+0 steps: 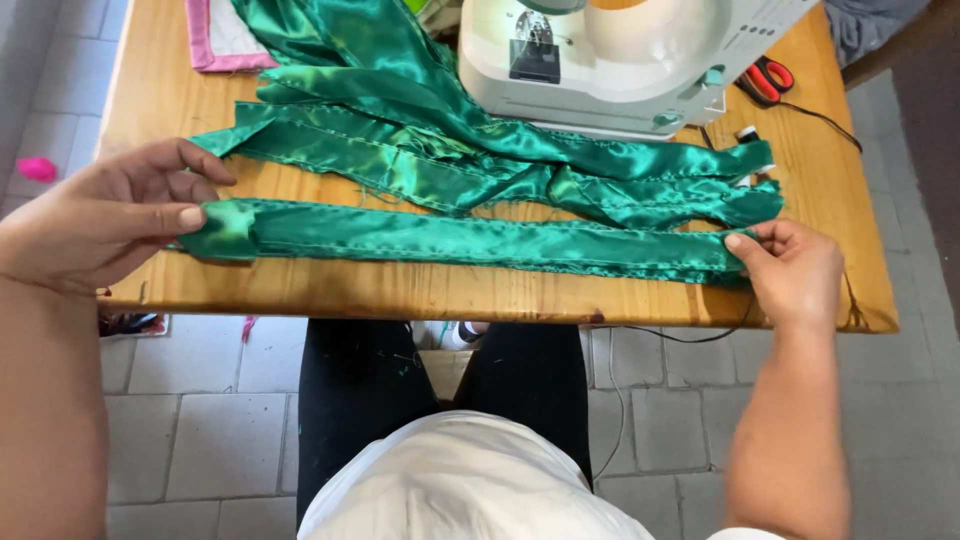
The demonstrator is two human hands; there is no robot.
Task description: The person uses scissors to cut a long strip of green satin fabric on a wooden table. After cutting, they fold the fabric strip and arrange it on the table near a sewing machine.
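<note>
Evidently, a green satin strip (470,243) is pinched taut by both hands, left hand (105,215) and right hand (795,272), on the worktop (420,290); a sewing machine (620,55) stands behind.

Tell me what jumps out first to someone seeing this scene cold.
The shiny green satin strip stretched across the near edge of the wooden table grabs the eye, pinched at one end by the left hand and at the other by the right hand. Behind it lies a crumpled heap of green satin, running under the white sewing machine at the table's far side. Red-handled scissors lie to the machine's right.
</note>
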